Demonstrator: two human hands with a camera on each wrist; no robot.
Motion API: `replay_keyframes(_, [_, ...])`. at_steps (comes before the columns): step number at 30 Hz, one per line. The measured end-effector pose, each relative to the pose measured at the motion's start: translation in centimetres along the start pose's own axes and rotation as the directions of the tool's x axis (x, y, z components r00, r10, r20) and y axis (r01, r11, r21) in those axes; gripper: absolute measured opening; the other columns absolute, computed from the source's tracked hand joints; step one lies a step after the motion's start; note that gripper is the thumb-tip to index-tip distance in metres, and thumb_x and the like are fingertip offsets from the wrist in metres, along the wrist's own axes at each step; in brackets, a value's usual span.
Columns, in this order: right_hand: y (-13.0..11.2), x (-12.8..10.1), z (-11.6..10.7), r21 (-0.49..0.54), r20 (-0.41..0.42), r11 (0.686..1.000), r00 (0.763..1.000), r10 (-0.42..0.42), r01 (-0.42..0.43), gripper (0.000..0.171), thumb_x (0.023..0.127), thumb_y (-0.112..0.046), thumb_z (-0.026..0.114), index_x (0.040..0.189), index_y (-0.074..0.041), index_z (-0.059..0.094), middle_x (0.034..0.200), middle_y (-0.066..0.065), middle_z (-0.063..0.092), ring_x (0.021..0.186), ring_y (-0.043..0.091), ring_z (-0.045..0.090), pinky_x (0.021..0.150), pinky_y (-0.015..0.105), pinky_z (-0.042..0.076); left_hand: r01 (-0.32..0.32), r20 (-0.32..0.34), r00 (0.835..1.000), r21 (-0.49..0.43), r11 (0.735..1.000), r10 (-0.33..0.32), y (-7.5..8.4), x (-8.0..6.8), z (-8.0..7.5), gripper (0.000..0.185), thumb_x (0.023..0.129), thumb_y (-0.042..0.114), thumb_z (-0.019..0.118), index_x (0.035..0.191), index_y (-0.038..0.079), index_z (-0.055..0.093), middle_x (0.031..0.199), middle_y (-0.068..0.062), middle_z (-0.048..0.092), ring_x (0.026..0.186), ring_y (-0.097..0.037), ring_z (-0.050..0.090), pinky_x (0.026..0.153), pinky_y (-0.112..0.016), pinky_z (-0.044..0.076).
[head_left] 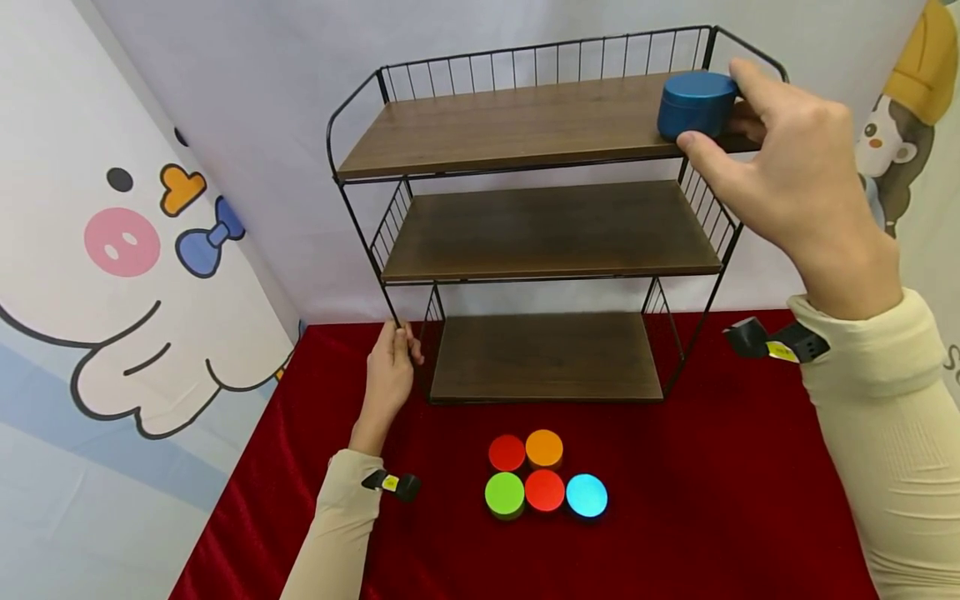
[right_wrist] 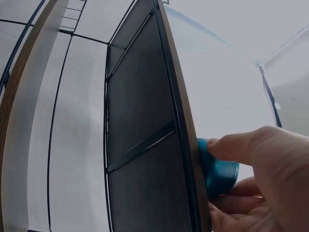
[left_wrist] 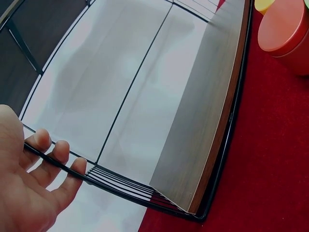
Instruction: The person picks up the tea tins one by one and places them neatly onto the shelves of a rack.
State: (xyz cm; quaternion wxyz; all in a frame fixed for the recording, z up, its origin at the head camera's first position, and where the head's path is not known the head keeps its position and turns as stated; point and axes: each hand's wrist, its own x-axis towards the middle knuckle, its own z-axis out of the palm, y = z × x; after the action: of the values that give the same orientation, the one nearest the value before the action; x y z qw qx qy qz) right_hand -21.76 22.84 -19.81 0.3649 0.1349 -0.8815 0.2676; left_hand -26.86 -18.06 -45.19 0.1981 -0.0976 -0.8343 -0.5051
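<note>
A black wire rack (head_left: 540,242) with three dark wooden shelves stands on a red cloth (head_left: 750,483). My right hand (head_left: 772,158) holds a blue round tin (head_left: 696,103) at the right end of the top shelf, thumb in front and fingers over it; the tin (right_wrist: 218,173) shows from below beside the shelf edge. My left hand (head_left: 392,375) grips the rack's lower left wire leg, its fingers (left_wrist: 53,162) curled round the black wire (left_wrist: 120,191). Five round tins sit in front of the rack: red (head_left: 507,452), orange (head_left: 544,448), green (head_left: 504,493), red (head_left: 544,490), cyan (head_left: 587,496).
The middle shelf (head_left: 551,229) and bottom shelf (head_left: 546,357) hold nothing. A cartoon backdrop (head_left: 127,250) stands at the left and a white wall behind. A red tin (left_wrist: 285,34) lies close to the rack's base in the left wrist view.
</note>
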Motion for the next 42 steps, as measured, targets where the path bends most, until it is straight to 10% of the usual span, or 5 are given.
replay_keyframes(32, [1.1,0.8,-0.6,0.038,0.106,0.999,0.994,0.026,-0.03,0.059,0.098,-0.021,0.072,0.153,-0.015,0.05,0.142,0.015,0.063,0.119,0.043,0.066,0.108,0.019,0.046,-0.009,-0.004,1.0,0.006,1.0,0.009,0.1,0.0,0.0,0.033,0.113,0.027,0.033,0.098,0.003,0.05,0.079,-0.016,0.059,0.072,-0.025,0.063,0.069,-0.033,0.055])
replay_keyframes(42, [1.6,1.0,-0.5,0.077,0.11,0.997,0.994,0.002,-0.01,0.058,0.097,-0.019,0.073,0.151,-0.017,0.052,0.14,0.012,0.065,0.104,-0.013,0.057,0.105,0.012,0.046,-0.01,-0.004,1.0,-0.001,1.0,0.01,0.0,0.0,0.0,0.033,0.113,0.026,0.033,0.098,0.002,0.05,0.079,-0.017,0.059,0.072,-0.028,0.063,0.069,-0.033,0.054])
